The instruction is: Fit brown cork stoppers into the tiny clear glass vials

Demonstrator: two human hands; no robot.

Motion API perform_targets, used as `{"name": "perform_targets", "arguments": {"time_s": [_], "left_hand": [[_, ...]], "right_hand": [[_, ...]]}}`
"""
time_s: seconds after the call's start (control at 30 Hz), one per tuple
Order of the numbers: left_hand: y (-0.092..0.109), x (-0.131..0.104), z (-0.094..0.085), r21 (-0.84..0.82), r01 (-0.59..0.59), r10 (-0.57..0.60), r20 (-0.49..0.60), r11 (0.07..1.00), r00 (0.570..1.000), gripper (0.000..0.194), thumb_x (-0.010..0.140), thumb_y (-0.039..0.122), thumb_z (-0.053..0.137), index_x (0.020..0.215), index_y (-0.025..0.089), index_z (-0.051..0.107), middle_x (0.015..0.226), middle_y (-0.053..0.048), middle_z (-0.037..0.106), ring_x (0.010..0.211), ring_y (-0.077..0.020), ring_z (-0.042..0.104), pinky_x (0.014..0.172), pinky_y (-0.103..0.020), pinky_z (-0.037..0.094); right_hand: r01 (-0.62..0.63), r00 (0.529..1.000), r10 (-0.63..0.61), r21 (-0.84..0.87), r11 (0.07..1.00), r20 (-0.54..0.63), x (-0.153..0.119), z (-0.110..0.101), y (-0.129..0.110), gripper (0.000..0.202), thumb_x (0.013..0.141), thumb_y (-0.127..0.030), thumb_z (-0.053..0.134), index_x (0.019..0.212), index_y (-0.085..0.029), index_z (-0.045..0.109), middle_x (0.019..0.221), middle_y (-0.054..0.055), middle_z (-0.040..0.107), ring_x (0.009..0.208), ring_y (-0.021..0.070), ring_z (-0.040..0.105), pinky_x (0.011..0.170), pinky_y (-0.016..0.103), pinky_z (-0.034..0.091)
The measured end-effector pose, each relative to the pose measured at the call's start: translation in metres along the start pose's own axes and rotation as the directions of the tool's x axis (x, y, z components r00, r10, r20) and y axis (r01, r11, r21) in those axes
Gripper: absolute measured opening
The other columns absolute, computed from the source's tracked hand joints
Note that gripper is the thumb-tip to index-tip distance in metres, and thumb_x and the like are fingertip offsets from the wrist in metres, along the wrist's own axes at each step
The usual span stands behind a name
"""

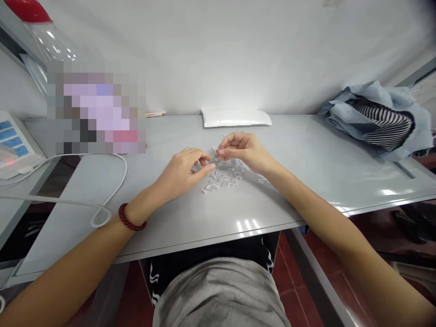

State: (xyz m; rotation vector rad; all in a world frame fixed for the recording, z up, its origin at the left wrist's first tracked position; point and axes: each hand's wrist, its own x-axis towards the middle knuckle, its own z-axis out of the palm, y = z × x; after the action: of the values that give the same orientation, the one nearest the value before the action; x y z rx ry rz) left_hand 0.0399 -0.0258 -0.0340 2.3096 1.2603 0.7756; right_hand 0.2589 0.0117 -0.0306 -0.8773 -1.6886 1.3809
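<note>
A loose pile of small clear plastic pieces (221,179) lies on the grey tabletop (204,222). Over its far side, my right hand (240,147) pinches one small clear plastic piece (214,153) between thumb and fingertips; its exact shape is too small to make out. My left hand (185,170) hovers at the pile's left edge, fingers bent and thumb stretched toward the pieces. A gap shows between that thumb and the forefinger, with nothing visible in it. A dark red bead bracelet (127,220) circles my left wrist.
A white padded packet (235,118) lies against the back wall. On the right sits a light blue cloth bag (361,109) with a striped lining. White cables (119,181) loop across the left side near a power strip (20,150). A red-capped clear bottle (51,41) and a blurred-out object stand at the back left.
</note>
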Motion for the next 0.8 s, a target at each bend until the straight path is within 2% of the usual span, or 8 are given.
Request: {"name": "perform_targets", "arguments": {"time_s": [0.1, 0.33, 0.47, 0.63, 0.8], "left_hand": [[0.001, -0.001, 0.004, -0.004, -0.044, 0.044, -0.046, 0.999, 0.998, 0.027, 0.091, 0.041, 0.055, 0.088, 0.016, 0.067, 0.082, -0.004, 0.068, 0.072, -0.0163, 0.058, 0.067, -0.028, 0.046], [0.0, -0.002, 0.006, -0.04, -0.145, 0.146, 0.035, 0.989, 0.989, 0.026, 0.093, 0.031, 0.05, 0.08, 0.016, 0.067, 0.067, -0.001, 0.061, 0.058, -0.0122, 0.049, 0.059, -0.026, 0.039], [0.002, -0.003, 0.004, -0.074, -0.14, 0.148, 0.123, 0.987, 0.981, 0.029, 0.092, 0.031, 0.051, 0.068, 0.017, 0.059, 0.059, 0.002, 0.052, 0.053, -0.0105, 0.044, 0.054, -0.025, 0.034], [0.005, -0.003, 0.002, -0.169, -0.01, 0.047, 0.218, 0.986, 0.975, 0.032, 0.092, 0.034, 0.048, 0.065, 0.018, 0.052, 0.055, 0.005, 0.04, 0.05, -0.0094, 0.036, 0.05, -0.025, 0.03], [0.008, -0.001, 0.001, -0.158, -0.028, 0.055, 0.171, 0.987, 0.984, 0.031, 0.086, 0.027, 0.043, 0.056, 0.019, 0.04, 0.054, 0.004, 0.038, 0.052, -0.0101, 0.035, 0.052, -0.026, 0.031]], "right_hand": [[-0.044, 0.996, 0.041, 0.042, 0.998, 0.075, -0.003, 0.011, -0.002, 0.018, 0.081, -0.03, 0.075, 0.086, -0.016, 0.065, 0.078, 0.002, 0.07, 0.077, 0.0149, 0.067, 0.076, 0.032, 0.053], [-0.074, 0.975, 0.086, -0.064, 0.995, 0.207, -0.008, 0.012, -0.006, 0.01, 0.083, -0.022, 0.069, 0.088, -0.014, 0.068, 0.077, 0.003, 0.071, 0.073, 0.0155, 0.067, 0.071, 0.032, 0.055], [-0.018, 0.967, 0.063, -0.18, 0.984, 0.246, -0.011, 0.012, -0.007, 0.008, 0.083, -0.017, 0.064, 0.088, -0.014, 0.07, 0.077, 0.003, 0.07, 0.068, 0.0139, 0.063, 0.064, 0.03, 0.052], [0.113, 0.971, -0.044, -0.289, 0.951, 0.234, -0.013, 0.012, -0.006, 0.012, 0.083, -0.012, 0.061, 0.089, -0.015, 0.071, 0.078, 0.002, 0.068, 0.069, 0.0136, 0.061, 0.063, 0.028, 0.048], [0.26, 0.955, -0.169, -0.419, 0.87, 0.242, -0.014, 0.012, -0.008, 0.007, 0.085, -0.013, 0.061, 0.085, -0.016, 0.068, 0.078, 0.002, 0.066, 0.071, 0.0143, 0.057, 0.065, 0.029, 0.044]]}}
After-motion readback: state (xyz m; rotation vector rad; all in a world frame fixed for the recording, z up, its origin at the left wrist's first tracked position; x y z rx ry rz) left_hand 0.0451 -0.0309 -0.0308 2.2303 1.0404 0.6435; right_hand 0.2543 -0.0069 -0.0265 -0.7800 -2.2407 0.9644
